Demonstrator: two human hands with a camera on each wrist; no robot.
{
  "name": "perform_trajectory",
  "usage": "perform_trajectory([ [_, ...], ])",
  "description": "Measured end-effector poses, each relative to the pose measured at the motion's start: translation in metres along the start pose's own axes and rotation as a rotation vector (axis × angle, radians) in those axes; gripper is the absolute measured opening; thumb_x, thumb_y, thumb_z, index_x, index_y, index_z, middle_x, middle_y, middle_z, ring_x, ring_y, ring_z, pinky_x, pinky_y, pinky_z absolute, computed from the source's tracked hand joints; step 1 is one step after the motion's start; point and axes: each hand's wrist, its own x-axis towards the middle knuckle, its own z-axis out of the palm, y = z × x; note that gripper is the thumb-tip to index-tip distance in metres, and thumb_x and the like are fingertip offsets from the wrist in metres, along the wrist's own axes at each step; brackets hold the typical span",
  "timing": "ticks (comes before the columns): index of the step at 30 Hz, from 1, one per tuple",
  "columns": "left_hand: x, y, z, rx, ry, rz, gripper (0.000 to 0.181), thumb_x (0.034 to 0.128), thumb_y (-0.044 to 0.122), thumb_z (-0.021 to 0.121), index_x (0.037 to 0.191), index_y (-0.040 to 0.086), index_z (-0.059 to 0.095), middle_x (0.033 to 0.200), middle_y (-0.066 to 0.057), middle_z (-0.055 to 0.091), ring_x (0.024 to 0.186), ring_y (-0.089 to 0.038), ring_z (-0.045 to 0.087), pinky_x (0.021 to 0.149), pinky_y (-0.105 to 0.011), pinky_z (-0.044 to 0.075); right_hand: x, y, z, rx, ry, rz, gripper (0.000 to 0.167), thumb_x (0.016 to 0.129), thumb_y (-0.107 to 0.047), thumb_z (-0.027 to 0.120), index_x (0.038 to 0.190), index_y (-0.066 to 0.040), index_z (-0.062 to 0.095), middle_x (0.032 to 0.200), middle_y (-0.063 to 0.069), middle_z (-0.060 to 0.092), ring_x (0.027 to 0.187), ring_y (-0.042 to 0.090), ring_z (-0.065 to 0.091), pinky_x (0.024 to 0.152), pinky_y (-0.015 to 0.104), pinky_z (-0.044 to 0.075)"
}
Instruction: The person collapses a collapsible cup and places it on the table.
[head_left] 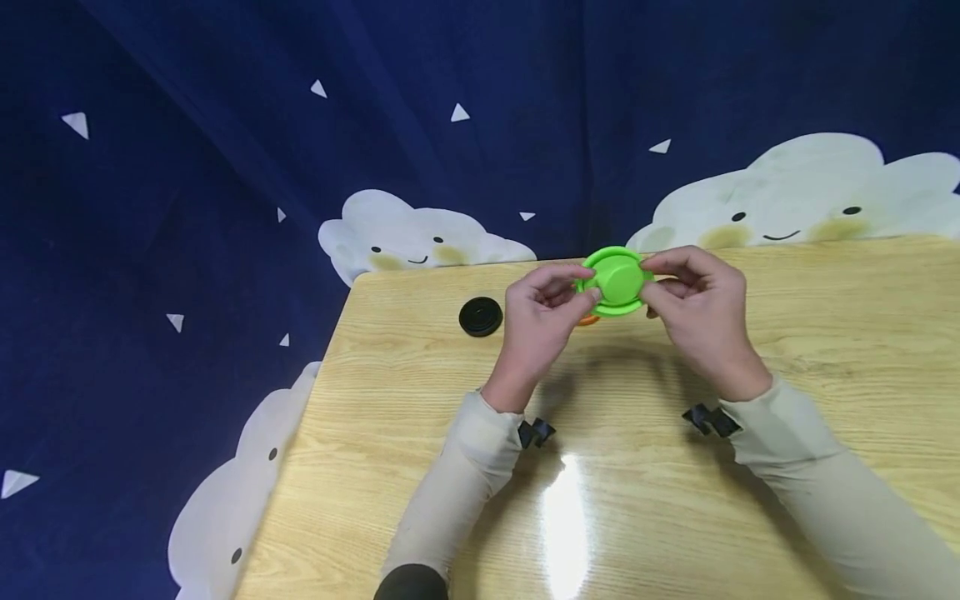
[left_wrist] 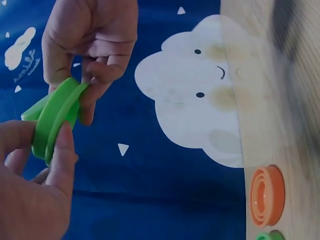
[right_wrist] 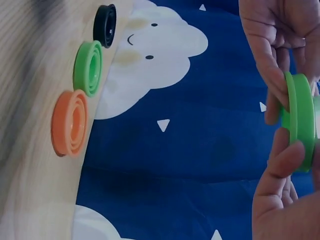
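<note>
Both hands hold a green ringed collapsible piece [head_left: 621, 281] above the table's back edge. A wide rim surrounds its smooth middle, which juts out in the left wrist view. On the left side, my left hand [head_left: 542, 312] pinches the rim between thumb and fingers. My right hand [head_left: 703, 304] grips the opposite side the same way. Beneath them on the table lie an orange ringed piece [right_wrist: 70, 123], another green ringed piece [right_wrist: 88, 68] and a black ringed piece [head_left: 481, 317]. In the head view, the orange one is mostly hidden behind the held piece.
The wooden table [head_left: 375, 433] ends at its back and left edges. Beyond stands a dark blue curtain [head_left: 420, 50] with white clouds and triangles. Black strap pieces [head_left: 537, 432] stick out at both wrists.
</note>
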Motion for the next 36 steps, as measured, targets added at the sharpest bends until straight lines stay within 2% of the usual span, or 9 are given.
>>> perform_trajectory([
  [3,0.000,0.000,-0.002,-0.002,-0.015,0.037,0.019,0.0875,-0.007,0.073,0.106,-0.009,0.074,0.107,-0.015,0.074,0.082,-0.014,0.070,0.069,-0.027,0.060,0.000,0.001,-0.001,0.001,-0.009,-0.028,0.019,0.085,0.017,0.065,0.102,0.012,0.071,0.099,0.010,0.073,0.068,0.014,0.070,0.055,0.019,0.055],
  [8,-0.001,-0.001,-0.002,0.016,-0.036,0.115,0.018,0.0884,-0.010,0.071,0.107,-0.012,0.073,0.113,-0.019,0.071,0.091,-0.016,0.071,0.076,-0.032,0.061,-0.001,-0.004,0.003,-0.107,-0.034,-0.070,0.021,0.088,0.015,0.066,0.107,0.010,0.073,0.104,0.012,0.074,0.078,0.012,0.070,0.068,0.018,0.057],
  [15,0.000,0.001,-0.003,0.284,-0.021,0.256,0.015,0.0931,-0.006,0.066,0.104,-0.004,0.077,0.114,-0.015,0.072,0.074,-0.011,0.070,0.060,-0.026,0.059,-0.007,-0.026,0.017,-0.144,-0.137,-0.177,0.027,0.084,0.027,0.056,0.106,0.017,0.068,0.112,0.028,0.066,0.102,0.014,0.066,0.081,0.022,0.056],
  [19,-0.001,0.002,-0.005,0.392,-0.011,0.310,0.019,0.0916,-0.008,0.064,0.104,-0.002,0.077,0.114,-0.015,0.072,0.068,-0.011,0.068,0.058,-0.024,0.057,-0.005,-0.020,0.016,-0.325,-0.151,-0.263,0.030,0.083,0.023,0.061,0.107,0.008,0.073,0.110,0.019,0.070,0.095,0.012,0.065,0.077,0.019,0.054],
  [23,-0.001,0.001,-0.004,0.481,-0.004,0.377,0.022,0.0859,-0.010,0.063,0.101,-0.003,0.078,0.112,-0.016,0.072,0.072,-0.016,0.071,0.063,-0.019,0.057,0.000,-0.003,0.007,-0.520,-0.159,-0.429,0.033,0.081,0.018,0.063,0.106,0.001,0.077,0.109,0.013,0.071,0.084,0.016,0.065,0.073,0.017,0.051],
  [27,-0.001,-0.002,-0.002,0.558,0.022,0.459,0.022,0.0804,-0.009,0.063,0.095,-0.003,0.079,0.107,-0.015,0.074,0.071,-0.014,0.071,0.063,-0.014,0.056,0.000,0.003,0.006,-0.589,-0.161,-0.581,0.027,0.085,0.008,0.060,0.105,0.002,0.076,0.108,0.020,0.068,0.083,0.026,0.065,0.076,0.016,0.047],
  [31,0.000,-0.003,-0.001,0.703,0.039,0.568,0.017,0.0794,-0.007,0.064,0.088,-0.003,0.078,0.096,-0.012,0.074,0.066,-0.008,0.065,0.061,-0.011,0.052,-0.001,0.002,0.008,-0.673,-0.166,-0.693,0.027,0.089,-0.001,0.055,0.107,0.006,0.074,0.104,0.027,0.063,0.087,0.037,0.061,0.077,0.030,0.050],
  [34,0.000,-0.003,0.001,0.810,0.049,0.629,0.015,0.0807,-0.005,0.064,0.087,-0.001,0.077,0.095,-0.011,0.073,0.067,-0.009,0.063,0.062,-0.012,0.051,-0.002,-0.001,0.008,-0.735,-0.171,-0.732,0.030,0.090,-0.004,0.052,0.108,0.008,0.072,0.101,0.029,0.062,0.085,0.041,0.059,0.073,0.043,0.052],
  [36,-0.001,-0.002,0.002,0.788,0.047,0.593,0.017,0.0809,-0.006,0.063,0.089,-0.001,0.077,0.098,-0.011,0.074,0.067,-0.009,0.064,0.062,-0.014,0.053,-0.003,-0.004,0.007,-0.733,-0.170,-0.681,0.030,0.088,-0.002,0.053,0.108,0.007,0.073,0.100,0.026,0.065,0.083,0.036,0.062,0.072,0.040,0.053],
])
